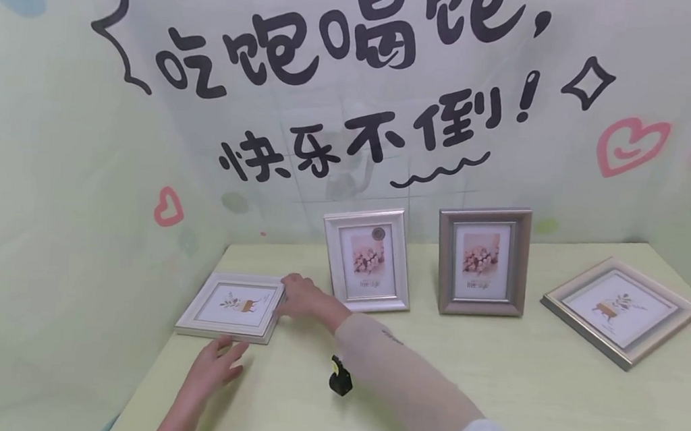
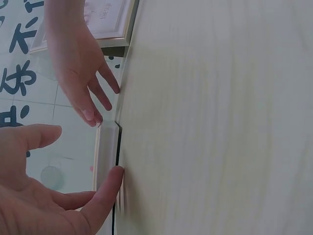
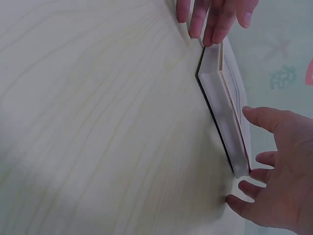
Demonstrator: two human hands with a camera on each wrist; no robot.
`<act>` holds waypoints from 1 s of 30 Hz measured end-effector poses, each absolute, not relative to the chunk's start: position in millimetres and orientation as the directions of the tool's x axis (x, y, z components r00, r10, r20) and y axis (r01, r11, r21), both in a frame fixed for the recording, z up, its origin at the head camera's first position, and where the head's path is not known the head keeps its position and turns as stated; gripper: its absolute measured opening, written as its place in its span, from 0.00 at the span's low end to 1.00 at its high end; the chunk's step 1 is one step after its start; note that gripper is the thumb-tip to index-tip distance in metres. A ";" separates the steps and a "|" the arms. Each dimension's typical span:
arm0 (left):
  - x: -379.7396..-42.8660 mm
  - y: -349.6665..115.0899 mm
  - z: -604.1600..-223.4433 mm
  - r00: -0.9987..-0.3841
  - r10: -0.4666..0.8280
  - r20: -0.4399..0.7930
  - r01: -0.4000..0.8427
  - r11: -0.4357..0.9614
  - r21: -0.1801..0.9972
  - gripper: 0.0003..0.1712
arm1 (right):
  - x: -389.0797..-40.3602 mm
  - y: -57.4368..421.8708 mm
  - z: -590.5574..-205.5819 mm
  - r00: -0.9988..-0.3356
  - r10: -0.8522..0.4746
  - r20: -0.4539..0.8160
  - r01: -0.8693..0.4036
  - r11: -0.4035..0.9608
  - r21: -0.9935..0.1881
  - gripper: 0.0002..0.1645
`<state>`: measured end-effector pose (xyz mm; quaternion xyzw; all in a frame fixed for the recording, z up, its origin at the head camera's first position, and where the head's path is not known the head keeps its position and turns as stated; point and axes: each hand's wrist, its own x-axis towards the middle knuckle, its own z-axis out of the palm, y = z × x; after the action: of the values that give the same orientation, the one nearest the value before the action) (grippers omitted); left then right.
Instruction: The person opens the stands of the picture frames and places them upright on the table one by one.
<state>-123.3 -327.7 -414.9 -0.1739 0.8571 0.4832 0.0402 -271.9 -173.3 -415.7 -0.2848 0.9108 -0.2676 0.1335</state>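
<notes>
A white picture frame [image 1: 233, 307] with a potted-plant print lies face up at the table's left side. My right hand [image 1: 308, 299] reaches across to its right edge, fingertips at the far corner. In the right wrist view, the thumb and fingers of this right hand [image 3: 279, 169] are spread around the end of the frame [image 3: 222, 115]. My left hand [image 1: 211, 369] is at the frame's front edge, fingers extended. The left wrist view shows fingertips of that left hand [image 2: 54, 205] against the frame's side [image 2: 105, 149], its thumb apart from it.
A white frame [image 1: 369, 265] and a brownish-pink frame [image 1: 482, 261] stand upright at the back, each with a flower print. Another frame [image 1: 621, 305] lies face up at the right. A small black and yellow object [image 1: 341, 377] is on the table [image 1: 550, 407]. A printed backdrop [image 1: 352, 128] hangs behind.
</notes>
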 end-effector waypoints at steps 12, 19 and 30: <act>-117.8 -336.2 -420.5 -0.945 -0.234 -0.230 -0.317 0.467 0.826 0.36 | -258.5 -160.2 -412.2 -0.801 -0.596 -0.055 -0.528 0.747 -0.405 0.45; -104.0 -357.4 -422.8 -0.942 -0.214 -0.260 -0.335 0.519 0.787 0.36 | -231.9 -155.4 -414.5 -0.796 -0.606 -0.019 -0.546 0.730 -0.411 0.28; -118.0 -360.8 -418.2 -0.966 -0.130 -0.222 -0.247 0.707 0.662 0.36 | -216.1 -127.7 -412.0 -0.833 -0.548 -0.072 -0.477 0.779 -0.407 0.14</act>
<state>-118.0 -360.8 -418.2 -0.1023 0.9205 0.3685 0.0797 -216.1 -127.7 -412.0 -0.2732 0.9384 -0.1899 0.0937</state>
